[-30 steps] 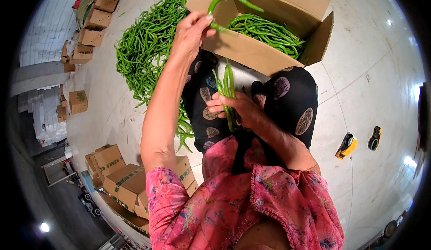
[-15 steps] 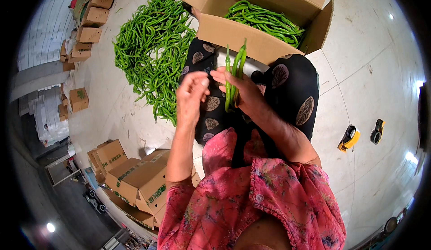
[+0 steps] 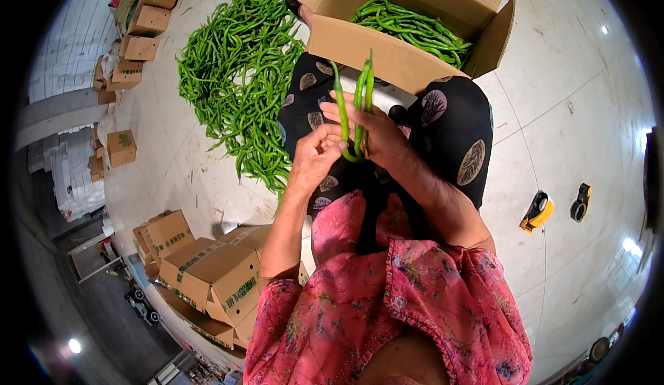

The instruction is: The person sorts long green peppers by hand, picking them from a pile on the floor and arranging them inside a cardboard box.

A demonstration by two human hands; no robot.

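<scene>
Several long green chili peppers [image 3: 367, 84] stand upright against the palm and fingers of my right hand [image 3: 382, 134], which is closed around their lower part. Its outer fingers stretch out to the left. My left hand [image 3: 317, 151] has its thumb and forefinger pinched on the lower part of one curved pepper [image 3: 340, 101], which leans apart from the others across my right fingers. Beyond my knees is an open cardboard box [image 3: 373, 58] with more green chili peppers [image 3: 415, 32] lying in it. To its left a big loose heap of chili peppers [image 3: 238, 74] spreads over the floor.
Two yellow-and-black tape dispensers [image 3: 538, 212] [image 3: 581, 203] lie on the pale tiled floor [image 3: 553, 129] at right. Cardboard boxes [image 3: 214, 274] are stacked at lower left, close to my left elbow. More boxes [image 3: 142, 47] line the far left.
My left hand has moved right and down to my right hand and now pinches one pepper's lower part. That pepper has shifted left, away from the others.
</scene>
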